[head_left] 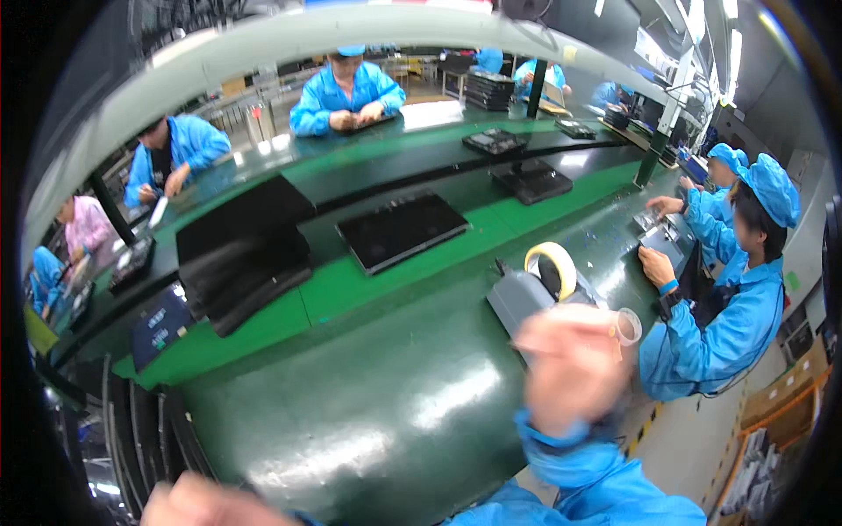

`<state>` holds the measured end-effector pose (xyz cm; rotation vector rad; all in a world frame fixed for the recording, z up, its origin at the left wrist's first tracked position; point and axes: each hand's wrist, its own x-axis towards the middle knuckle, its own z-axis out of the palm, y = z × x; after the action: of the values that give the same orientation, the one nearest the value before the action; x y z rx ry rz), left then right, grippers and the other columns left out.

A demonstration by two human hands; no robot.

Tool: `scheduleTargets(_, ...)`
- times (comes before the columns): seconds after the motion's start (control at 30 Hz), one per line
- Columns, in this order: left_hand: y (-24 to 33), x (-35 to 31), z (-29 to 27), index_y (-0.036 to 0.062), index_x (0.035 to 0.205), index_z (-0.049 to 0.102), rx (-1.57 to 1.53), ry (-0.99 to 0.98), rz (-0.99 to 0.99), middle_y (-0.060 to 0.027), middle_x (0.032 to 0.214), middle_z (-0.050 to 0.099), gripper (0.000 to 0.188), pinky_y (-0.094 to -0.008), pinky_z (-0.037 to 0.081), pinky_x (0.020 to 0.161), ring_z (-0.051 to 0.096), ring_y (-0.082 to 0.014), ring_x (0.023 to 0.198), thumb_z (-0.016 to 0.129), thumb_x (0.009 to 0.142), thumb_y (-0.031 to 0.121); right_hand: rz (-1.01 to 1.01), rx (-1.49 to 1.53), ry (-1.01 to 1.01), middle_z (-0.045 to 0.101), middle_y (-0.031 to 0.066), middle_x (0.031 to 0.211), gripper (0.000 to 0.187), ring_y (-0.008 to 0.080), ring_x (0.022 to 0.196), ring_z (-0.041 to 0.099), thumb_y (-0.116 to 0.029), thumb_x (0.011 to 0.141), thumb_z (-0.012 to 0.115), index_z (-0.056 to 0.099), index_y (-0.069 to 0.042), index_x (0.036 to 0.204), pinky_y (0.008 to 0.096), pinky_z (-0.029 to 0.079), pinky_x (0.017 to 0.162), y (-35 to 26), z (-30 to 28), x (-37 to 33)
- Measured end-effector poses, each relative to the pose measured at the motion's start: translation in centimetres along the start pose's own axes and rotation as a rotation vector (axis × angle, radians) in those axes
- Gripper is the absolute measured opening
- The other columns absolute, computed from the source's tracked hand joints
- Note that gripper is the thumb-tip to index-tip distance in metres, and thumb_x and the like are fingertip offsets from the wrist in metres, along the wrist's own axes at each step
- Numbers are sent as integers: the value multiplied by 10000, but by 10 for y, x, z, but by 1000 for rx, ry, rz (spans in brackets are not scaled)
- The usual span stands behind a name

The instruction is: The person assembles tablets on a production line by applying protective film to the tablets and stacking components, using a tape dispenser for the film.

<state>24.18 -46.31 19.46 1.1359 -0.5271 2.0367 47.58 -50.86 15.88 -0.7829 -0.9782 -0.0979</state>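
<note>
My right hand (574,368), in a blue sleeve, is raised over the near right of the green bench (351,386). Its fingers look curled but are smeared by motion, so what they hold, if anything, cannot be told. Just beyond it stands a grey tape dispenser (517,302) with a roll of pale yellow tape (561,263). Beside the fingers shows a small clear round thing (628,326), partly hidden by the hand. My left hand (206,504), also blurred, is at the lower edge, close to several upright dark panels (140,438); its fingers do not show clearly.
A conveyor with a green belt (342,294) carries a black flat panel (403,230), stacked black sheets (241,237), a dark blue panel (162,324) and a dark device (532,180). Co-workers in blue sit across the line; one person (728,298) works close by on my right.
</note>
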Motion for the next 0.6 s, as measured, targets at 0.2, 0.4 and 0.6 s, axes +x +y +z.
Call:
scheduleTargets(0.2, -185, -84, -133, -90, 1097, 551, 675, 54, -1316, -158, 976, 630, 280, -316, 536, 750, 630, -215, 834, 463, 915, 103, 730, -178, -186, 607, 31, 750, 167, 87, 649, 542, -12, 905, 451, 607, -30, 962, 224, 457, 602, 169, 4, -101)
scheduleTargets(0.4, -313, -95, -217, -70, 1094, 521, 979, 178, -1679, -144, 927, 596, 519, -425, 523, 712, 612, -261, 813, 587, 856, 387, 844, -166, -299, 625, 27, 735, 168, 90, 653, 563, -52, 900, 461, 624, -36, 935, 243, 465, 604, 169, 7, -104)
scheduleTargets(0.6, -349, -77, -181, 71, 1222, 509, 522, 507, -1713, -103, 1205, 550, 505, -562, 418, 942, 541, -332, 1084, 637, 866, 406, 906, -128, -214, 640, 42, 730, 161, 114, 666, 589, -86, 891, 484, 635, -43, 928, 262, 469, 616, 176, -1, -92)
